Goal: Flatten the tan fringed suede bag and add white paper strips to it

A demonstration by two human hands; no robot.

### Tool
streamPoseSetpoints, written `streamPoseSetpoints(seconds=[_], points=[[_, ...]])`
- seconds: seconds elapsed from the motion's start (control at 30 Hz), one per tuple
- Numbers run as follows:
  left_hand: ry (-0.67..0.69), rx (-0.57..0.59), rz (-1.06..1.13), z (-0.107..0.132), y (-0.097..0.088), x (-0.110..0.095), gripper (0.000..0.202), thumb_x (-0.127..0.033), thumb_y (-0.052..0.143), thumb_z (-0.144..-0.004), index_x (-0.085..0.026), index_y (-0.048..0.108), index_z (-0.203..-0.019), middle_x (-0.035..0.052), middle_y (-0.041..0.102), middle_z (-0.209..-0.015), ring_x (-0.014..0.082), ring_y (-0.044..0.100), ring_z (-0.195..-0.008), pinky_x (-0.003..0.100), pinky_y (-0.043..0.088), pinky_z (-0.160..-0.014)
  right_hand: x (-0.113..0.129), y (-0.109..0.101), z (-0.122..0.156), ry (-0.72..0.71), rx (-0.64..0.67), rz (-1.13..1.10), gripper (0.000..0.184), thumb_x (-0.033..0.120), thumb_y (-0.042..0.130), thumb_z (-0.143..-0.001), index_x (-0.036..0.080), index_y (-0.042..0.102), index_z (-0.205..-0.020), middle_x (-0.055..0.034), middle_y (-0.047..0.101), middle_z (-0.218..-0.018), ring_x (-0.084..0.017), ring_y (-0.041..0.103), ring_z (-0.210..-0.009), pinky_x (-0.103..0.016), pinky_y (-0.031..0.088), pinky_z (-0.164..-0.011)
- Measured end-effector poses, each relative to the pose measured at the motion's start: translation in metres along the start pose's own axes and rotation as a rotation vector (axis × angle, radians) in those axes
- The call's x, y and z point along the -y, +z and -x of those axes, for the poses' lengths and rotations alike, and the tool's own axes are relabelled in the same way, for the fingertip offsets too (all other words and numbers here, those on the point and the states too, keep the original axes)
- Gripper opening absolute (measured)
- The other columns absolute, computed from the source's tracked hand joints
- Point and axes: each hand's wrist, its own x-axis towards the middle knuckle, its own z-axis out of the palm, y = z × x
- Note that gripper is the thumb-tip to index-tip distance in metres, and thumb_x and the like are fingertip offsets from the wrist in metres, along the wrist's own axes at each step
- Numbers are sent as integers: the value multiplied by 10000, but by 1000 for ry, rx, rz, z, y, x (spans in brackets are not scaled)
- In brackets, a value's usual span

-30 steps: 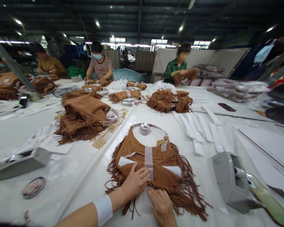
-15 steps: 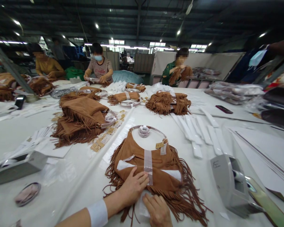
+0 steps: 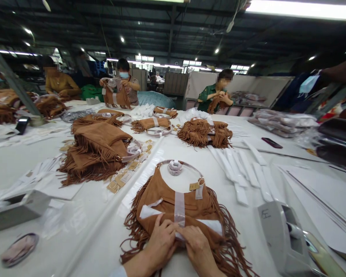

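Observation:
A tan suede fringed bag (image 3: 164,192) lies flat on the white table in front of me, its ring handle (image 3: 175,164) pointing away. A clear tape strip (image 3: 179,207) runs down its middle, and white paper (image 3: 145,211) pokes out at both sides. My left hand (image 3: 160,246) lies on the bag's lower edge, fingers curled down onto the lower end of the tape strip. My right hand (image 3: 198,250) presses beside it, fingertips meeting the left at the tape's lower end. Both hands touch the bag.
A grey tape dispenser (image 3: 285,242) stands at the right, another (image 3: 14,209) at the left. A stack of fringed bags (image 3: 98,150) sits left of centre, with white strips (image 3: 242,169) on the right. Three people work at the table's far side.
The view has tilted up, so the bag and hands sit lower. My right hand has moved up from the fringe to meet the left at the tape's lower end.

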Motion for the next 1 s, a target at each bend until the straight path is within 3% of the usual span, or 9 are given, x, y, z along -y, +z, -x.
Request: streamPoseSetpoints(seconds=[0.2,0.43,0.6,1.0], points=[[-143,-69,47,-9,7,2,683,-226,577,-851,-186,243,-1446,77,642,-1069,248,524,-990,545,289,-1023,-25,1,-10,163,-1,-51,285,131,388,-927,193,663,-973,-60,722,-901,-193,661,-793,-323,526,-728],[-227,-108,33,-22,12,5,824,-163,578,-841,-213,92,-1505,50,641,-979,240,534,-933,481,329,-966,-40,5,-25,234,134,-63,228,142,461,-923,201,649,-809,-30,661,-767,-183,615,-731,-294,499,-685],[-277,-122,23,-27,20,4,789,-158,557,-859,-202,110,-1508,41,648,-930,239,532,-916,471,321,-968,-48,11,-29,258,186,-29,167,128,523,-892,192,630,-781,-32,649,-761,-194,603,-744,-298,483,-687],[-253,-238,-171,-39,31,6,548,-110,446,-870,-147,370,-1412,51,607,-834,230,525,-849,433,389,-919,-57,13,-38,395,314,-59,138,155,554,-881,186,630,-770,-34,655,-781,-196,611,-769,-296,448,-728]])
